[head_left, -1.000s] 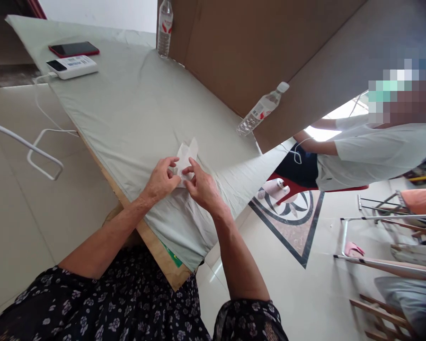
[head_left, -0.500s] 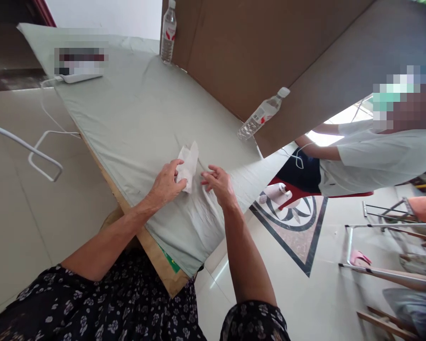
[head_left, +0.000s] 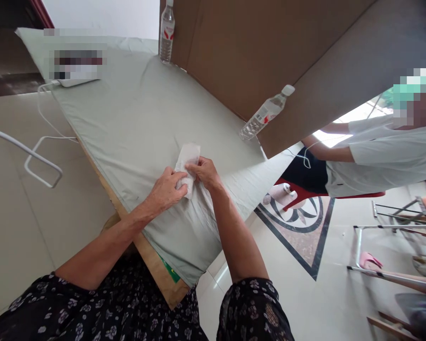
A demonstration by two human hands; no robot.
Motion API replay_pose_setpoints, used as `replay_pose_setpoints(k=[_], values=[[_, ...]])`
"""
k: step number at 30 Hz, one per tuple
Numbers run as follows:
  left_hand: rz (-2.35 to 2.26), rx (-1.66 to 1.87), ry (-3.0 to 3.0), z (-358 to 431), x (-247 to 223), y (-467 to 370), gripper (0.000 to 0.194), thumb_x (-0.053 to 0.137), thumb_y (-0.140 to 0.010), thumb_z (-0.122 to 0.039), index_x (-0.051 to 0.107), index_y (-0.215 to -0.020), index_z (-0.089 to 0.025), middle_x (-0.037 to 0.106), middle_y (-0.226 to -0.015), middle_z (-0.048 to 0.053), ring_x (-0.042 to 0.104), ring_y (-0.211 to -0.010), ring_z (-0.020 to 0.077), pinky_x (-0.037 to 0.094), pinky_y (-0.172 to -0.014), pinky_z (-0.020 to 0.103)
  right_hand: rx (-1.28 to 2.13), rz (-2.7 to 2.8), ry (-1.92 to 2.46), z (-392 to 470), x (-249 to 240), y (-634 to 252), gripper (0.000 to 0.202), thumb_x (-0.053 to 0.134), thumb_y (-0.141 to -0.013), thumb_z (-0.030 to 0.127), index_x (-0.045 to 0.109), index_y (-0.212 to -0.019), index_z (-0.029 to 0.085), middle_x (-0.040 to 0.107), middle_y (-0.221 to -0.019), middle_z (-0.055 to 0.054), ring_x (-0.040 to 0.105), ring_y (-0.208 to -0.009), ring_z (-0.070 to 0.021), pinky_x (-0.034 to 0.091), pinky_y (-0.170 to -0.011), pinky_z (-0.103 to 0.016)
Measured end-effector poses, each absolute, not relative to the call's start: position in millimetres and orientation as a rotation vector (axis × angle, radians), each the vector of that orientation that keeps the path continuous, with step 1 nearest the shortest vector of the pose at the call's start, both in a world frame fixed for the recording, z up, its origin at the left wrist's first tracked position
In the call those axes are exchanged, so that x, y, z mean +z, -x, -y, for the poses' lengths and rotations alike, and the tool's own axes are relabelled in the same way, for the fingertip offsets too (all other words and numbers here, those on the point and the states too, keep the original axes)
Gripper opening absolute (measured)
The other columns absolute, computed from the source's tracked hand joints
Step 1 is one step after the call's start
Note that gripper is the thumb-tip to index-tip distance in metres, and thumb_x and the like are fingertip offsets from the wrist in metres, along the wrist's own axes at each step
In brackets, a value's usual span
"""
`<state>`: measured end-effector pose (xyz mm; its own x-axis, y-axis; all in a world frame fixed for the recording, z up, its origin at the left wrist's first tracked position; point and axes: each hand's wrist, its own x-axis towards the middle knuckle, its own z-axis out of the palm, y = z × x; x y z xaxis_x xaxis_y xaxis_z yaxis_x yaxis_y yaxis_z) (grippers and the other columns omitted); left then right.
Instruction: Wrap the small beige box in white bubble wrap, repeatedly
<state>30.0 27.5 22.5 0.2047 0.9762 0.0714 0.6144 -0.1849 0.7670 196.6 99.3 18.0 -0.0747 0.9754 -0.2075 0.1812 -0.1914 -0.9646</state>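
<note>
A folded white tissue (head_left: 189, 155) lies near the front corner of a table covered with a pale grey-green cloth (head_left: 128, 113). My left hand (head_left: 168, 189) grips its left edge, thumb and fingers closed on the paper. From the other side my right hand (head_left: 205, 171) pinches the tissue's right edge between thumb and fingers. The cloth is wrinkled just below the hands.
Two clear plastic bottles, one upright (head_left: 167, 35) and one leaning in view (head_left: 266, 113), stand by a brown cardboard panel (head_left: 230, 52). A white device (head_left: 80, 78) with a cable sits far left. A person in a white shirt (head_left: 394, 151) sits at right, beyond the panel.
My right hand has moved left and closed on the tissue, where before it hovered apart with fingers spread. The tissue now looks flatter and straighter. My left hand keeps its hold.
</note>
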Motion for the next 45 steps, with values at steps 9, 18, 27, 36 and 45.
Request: replay_pose_setpoints(k=[9,18,27,36,45], values=[[-1.454,0.798,-1.806,-30.3,20.5,-27.7,0.042,0.064,-0.084,-0.028,0.075,-0.123,-0.019,0.054,-0.097,0.004,0.056,-0.075,0.0164,0.055,-0.087,0.037,1.372,1.264,1.125,-74.9,17.6,-192.1,0.032,0.082,-0.068,0.045,0.069,-0.085,0.022,0.071,-0.081,0.000,0.063,-0.080,-0.0168,0.053,-0.078,-0.031],[-1.532,0.944,-1.676,-28.2,12.7,-29.8,0.046,0.070,-0.079,-0.026,0.059,-0.123,-0.017,0.060,-0.098,0.003,0.058,-0.080,0.0172,0.055,-0.088,0.038,1.296,1.349,1.054,-64.6,20.7,-186.5,0.037,0.080,-0.075,0.055,0.071,-0.090,0.021,0.072,-0.086,-0.001,0.067,-0.086,-0.0192,0.053,-0.084,-0.033],[-1.347,1.042,-1.891,-32.7,6.7,-20.6,0.047,0.072,-0.078,-0.023,0.062,-0.124,-0.019,0.057,-0.133,0.014,0.053,-0.131,0.0291,0.048,-0.109,0.044,0.782,1.855,1.123,-19.8,18.7,-204.2,0.017,0.064,-0.092,0.035,0.078,-0.098,0.027,0.078,-0.113,-0.006,0.068,-0.117,-0.0229,0.049,-0.111,-0.041],[-1.240,0.994,-1.803,-40.2,7.2,-12.7,0.022,0.068,-0.074,-0.026,0.064,-0.095,-0.020,0.067,-0.125,0.012,0.062,-0.119,0.0274,0.052,-0.103,0.042,0.529,2.130,1.107,-8.0,7.3,-209.4,0.045,0.061,-0.094,0.025,0.064,-0.139,0.027,0.066,-0.146,-0.010,0.056,-0.141,-0.0258,0.040,-0.123,-0.048],[-0.959,0.812,-1.435,-46.0,30.1,2.5,0.056,0.071,-0.077,-0.056,0.071,-0.111,-0.012,0.076,-0.106,0.010,0.068,-0.102,0.0279,0.054,-0.088,0.038,1.428,1.339,1.226,-24.6,21.4,-195.3,0.048,0.076,-0.076,0.066,0.074,-0.094,0.022,0.073,-0.090,-0.004,0.067,-0.085,-0.0199,0.055,-0.078,-0.033]])
